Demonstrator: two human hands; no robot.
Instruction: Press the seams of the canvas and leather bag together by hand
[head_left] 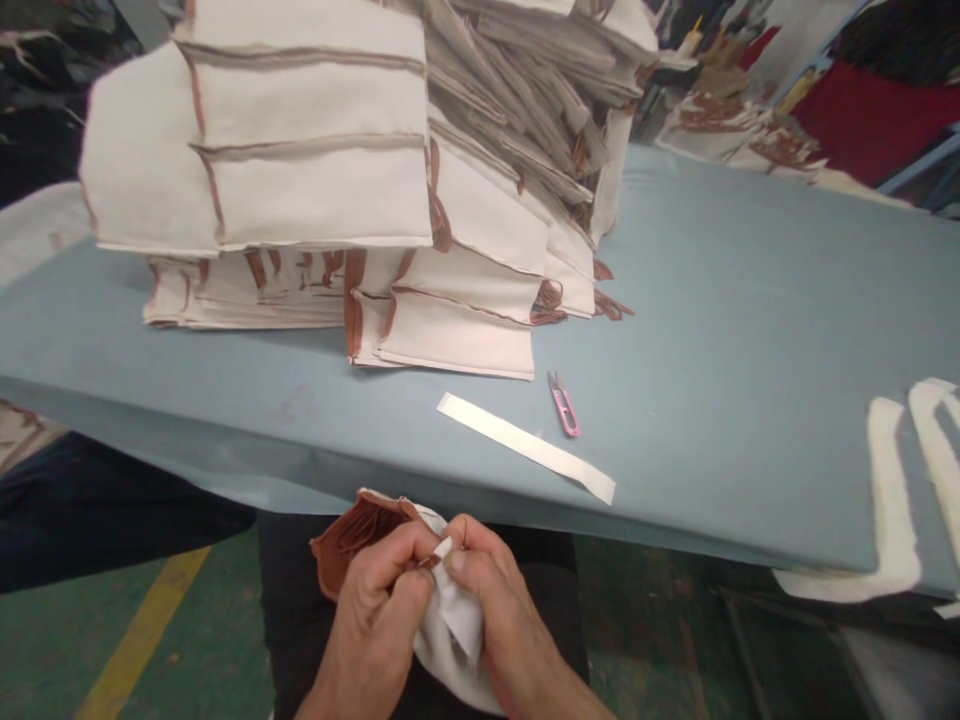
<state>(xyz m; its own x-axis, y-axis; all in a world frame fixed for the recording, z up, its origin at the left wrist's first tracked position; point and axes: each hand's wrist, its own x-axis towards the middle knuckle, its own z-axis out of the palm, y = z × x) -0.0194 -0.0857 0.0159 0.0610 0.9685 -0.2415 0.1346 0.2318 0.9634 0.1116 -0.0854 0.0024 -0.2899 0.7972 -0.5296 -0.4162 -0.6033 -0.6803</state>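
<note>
My left hand (382, 600) and my right hand (491, 590) are close together over my lap, just below the table's front edge. Both pinch a white and brown fabric piece (450, 640), fingertips nearly meeting at its folded white edge. Its brown side (349, 540) opens out to the left of my left hand, with gathered folds inside. White cloth hangs down between my palms. What lies right under the fingertips is partly hidden. Beyond my hands, a white strip (525, 447) lies slanted on the table, and pink thread snips (564, 405) lie just past it.
Stacks of white fabric pieces with brown edging (315, 190) fill the left and middle of the blue-grey table (712, 400). Curved white strips (892, 500) hang over its edge at right. More pieces (750, 135) and red cloth (877, 120) sit at the far right. A dark-clothed leg (112, 510) shows at left.
</note>
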